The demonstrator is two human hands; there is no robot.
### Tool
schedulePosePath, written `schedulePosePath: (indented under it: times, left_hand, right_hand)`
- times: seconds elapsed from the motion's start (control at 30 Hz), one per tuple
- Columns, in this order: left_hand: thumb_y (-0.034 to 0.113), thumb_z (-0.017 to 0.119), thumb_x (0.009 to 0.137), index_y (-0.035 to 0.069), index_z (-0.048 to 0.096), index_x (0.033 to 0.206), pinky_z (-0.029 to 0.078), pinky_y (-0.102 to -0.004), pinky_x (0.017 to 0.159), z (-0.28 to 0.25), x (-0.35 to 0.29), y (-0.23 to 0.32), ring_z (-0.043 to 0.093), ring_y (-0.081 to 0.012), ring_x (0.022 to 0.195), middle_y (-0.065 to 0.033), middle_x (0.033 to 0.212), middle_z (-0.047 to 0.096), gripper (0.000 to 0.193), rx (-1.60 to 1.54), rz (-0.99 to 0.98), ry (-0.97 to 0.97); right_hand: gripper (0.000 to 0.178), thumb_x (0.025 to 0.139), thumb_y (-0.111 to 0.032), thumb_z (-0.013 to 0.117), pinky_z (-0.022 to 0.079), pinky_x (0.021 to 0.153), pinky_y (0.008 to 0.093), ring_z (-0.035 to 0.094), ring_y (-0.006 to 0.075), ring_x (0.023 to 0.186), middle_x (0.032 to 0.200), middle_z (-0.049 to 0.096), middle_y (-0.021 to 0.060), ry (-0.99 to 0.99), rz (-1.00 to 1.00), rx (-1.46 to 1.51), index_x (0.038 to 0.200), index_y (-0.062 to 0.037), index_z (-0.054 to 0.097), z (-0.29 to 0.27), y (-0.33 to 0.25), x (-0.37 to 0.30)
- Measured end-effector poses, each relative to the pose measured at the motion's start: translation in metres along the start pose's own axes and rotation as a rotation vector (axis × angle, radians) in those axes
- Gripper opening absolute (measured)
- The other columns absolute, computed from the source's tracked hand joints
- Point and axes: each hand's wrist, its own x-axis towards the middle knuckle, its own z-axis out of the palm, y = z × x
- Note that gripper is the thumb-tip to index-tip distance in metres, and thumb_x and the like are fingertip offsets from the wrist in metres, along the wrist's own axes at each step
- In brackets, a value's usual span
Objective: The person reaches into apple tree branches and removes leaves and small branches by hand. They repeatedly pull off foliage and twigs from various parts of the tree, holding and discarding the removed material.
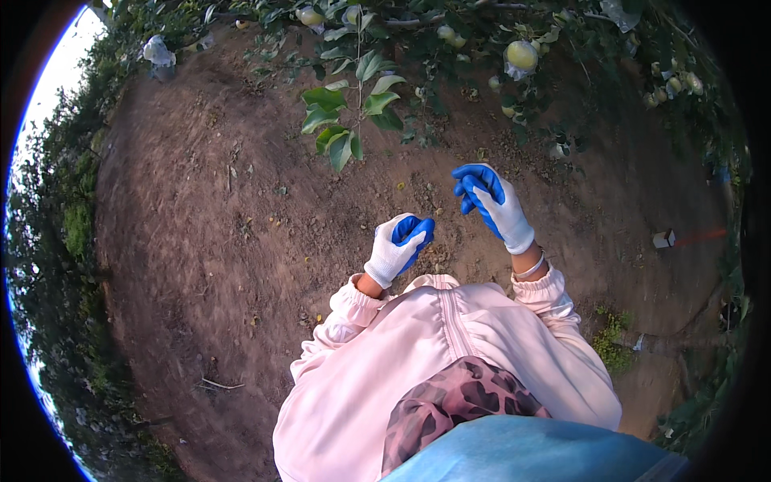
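Note:
My left hand (404,244), in a white knit glove with blue-coated palm and fingers, is held in front of my body. Its fingers curl in against the thumb, and whatever may be inside them is hidden. Farther forward and to the right is my right hand (493,202) in a matching glove. Its fingers are loosely bent, with gaps between them, and nothing shows in them. Neither hand touches the tree. Ahead of both hangs a leafy twig (345,120). A pale green apple (522,55), with thin clear plastic around its lower part, hangs beyond the right hand.
More apples (310,16) hang among leaves along the far edge, some with plastic film. A plastic-wrapped bundle (158,52) is at far left. Brown soil (209,201) with fallen leaves lies below. At right are a small white box-like object (664,238) and a weed patch (613,341).

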Motion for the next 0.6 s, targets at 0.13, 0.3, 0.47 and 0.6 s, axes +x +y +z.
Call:
schedulePosePath:
  times: [0.13, 0.3, 0.47, 0.6]
  left_hand:
    - [0.014, 0.07, 0.085, -0.002, 0.058, 0.081, 0.041, -0.0233, 0.058, -0.032, -0.013, 0.009, 0.049, -0.0056, 0.066, -0.0009, 0.073, 0.055, 0.02, 0.07, 0.008, 0.053]
    - [0.009, 0.064, 0.087, -0.003, 0.061, 0.1, 0.047, -0.0224, 0.068, -0.092, -0.034, -0.007, 0.055, -0.0058, 0.077, -0.0023, 0.088, 0.064, 0.019, -0.013, -0.142, 0.183]
    - [0.016, 0.062, 0.091, -0.002, 0.062, 0.111, 0.048, -0.0223, 0.068, -0.138, -0.048, -0.018, 0.06, -0.0082, 0.077, -0.0045, 0.1, 0.068, 0.027, -0.163, -0.045, 0.237]
    - [0.015, 0.063, 0.09, -0.003, 0.062, 0.111, 0.05, -0.0233, 0.07, -0.178, -0.064, -0.029, 0.061, -0.0093, 0.079, -0.0056, 0.1, 0.068, 0.028, -0.125, -0.097, 0.235]
  right_hand:
    - [0.032, 0.096, -0.016, 0.056, 0.052, 0.066, 0.0247, 0.062, 0.0107, 0.078, 0.101, 0.063, 0.0079, -0.095, 0.097, 0.186, 0.125, -0.0042, 0.052, 0.044, 0.02, 0.041]
    - [0.038, 0.095, -0.03, 0.057, 0.053, 0.059, 0.0287, 0.064, 0.0157, 0.065, 0.096, 0.065, 0.0096, -0.087, 0.176, 0.473, 0.126, -0.0071, 0.051, 0.092, 0.045, 0.1]
    - [0.018, 0.096, -0.025, 0.056, 0.053, 0.055, 0.0289, 0.062, 0.0151, 0.061, 0.084, 0.066, 0.0073, 0.02, 0.176, 0.59, 0.106, -0.0094, 0.059, 0.126, 0.075, 0.145]
    - [0.012, 0.097, -0.02, 0.055, 0.053, 0.053, 0.0291, 0.06, 0.0148, 0.057, 0.081, 0.065, 0.0078, 0.071, 0.144, 0.604, 0.1, -0.0089, 0.059, 0.161, 0.075, 0.159]
